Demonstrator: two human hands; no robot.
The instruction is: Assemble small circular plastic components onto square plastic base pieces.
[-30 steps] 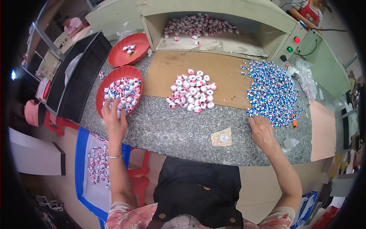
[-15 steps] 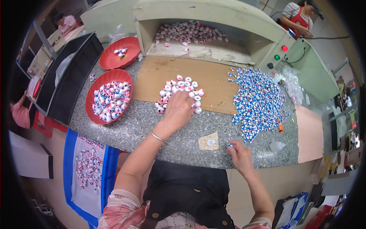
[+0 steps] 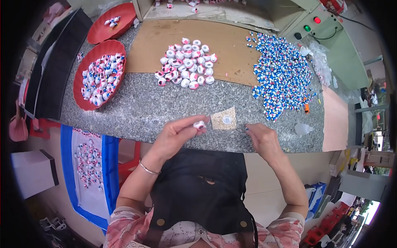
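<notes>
My left hand (image 3: 175, 135) pinches a small white-and-pink hollow figurine part (image 3: 199, 125) between thumb and fingers, above the front of the speckled stone worktop (image 3: 140, 103). To its right, my right hand (image 3: 265, 141) is closed on a tiny blue piece (image 3: 247, 129), mostly hidden by the fingertips. Between the hands lies a speckled tan square pad (image 3: 218, 122) with a small clear round dish (image 3: 226, 119) on it. Farther back is a pile of similar white-and-pink parts (image 3: 188, 63). A wide heap of tiny blue-and-white pieces (image 3: 281, 74) spreads at the right.
Two red bowls (image 3: 77, 91) with finished-looking figurines stand at the left, beside black bins (image 3: 56, 62). A brown board (image 3: 144, 41) lies before a box-like machine (image 3: 285, 20). A squeeze bottle (image 3: 304, 129) rests front right. Below left is a blue tray (image 3: 109, 173).
My left hand has come back from the white-and-pink pile with one part in it, nearer my right hand. My right hand keeps its tiny piece. The view has tilted down.
</notes>
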